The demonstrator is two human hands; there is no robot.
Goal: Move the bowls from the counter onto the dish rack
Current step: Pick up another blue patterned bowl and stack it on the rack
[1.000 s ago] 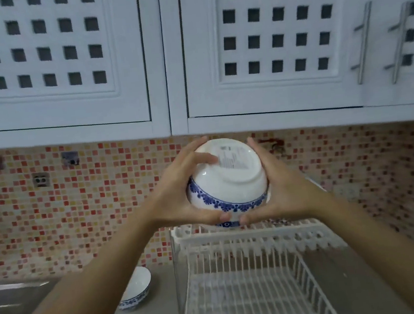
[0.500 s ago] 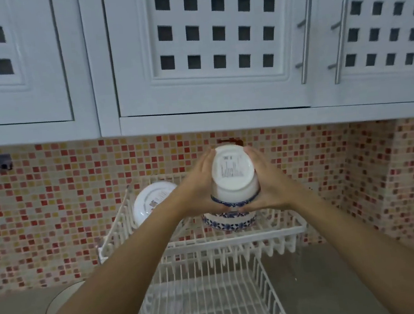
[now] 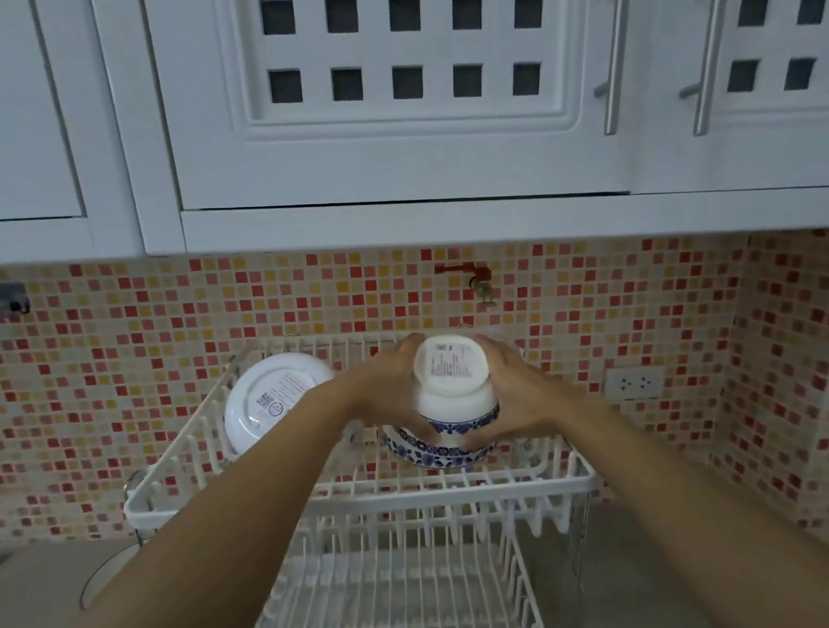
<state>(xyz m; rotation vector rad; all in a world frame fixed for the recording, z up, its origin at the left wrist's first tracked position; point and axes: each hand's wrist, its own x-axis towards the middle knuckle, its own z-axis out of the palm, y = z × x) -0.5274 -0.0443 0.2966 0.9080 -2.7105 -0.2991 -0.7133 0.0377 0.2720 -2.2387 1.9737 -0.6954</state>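
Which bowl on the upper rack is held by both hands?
The upside-down bowl with the blue band, on the right, between left hand and right hand. The plain white bowl leans untouched at left.

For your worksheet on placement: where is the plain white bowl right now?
In the head view, the plain white bowl leans upturned at the upper tier's left end of the dish rack, beside the left hand.

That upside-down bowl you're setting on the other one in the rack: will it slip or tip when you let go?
The bowl looks glazed, so probably slippery. It sits inverted on another bowl, likely tippy. Both hands grip it; it is probably breakable.
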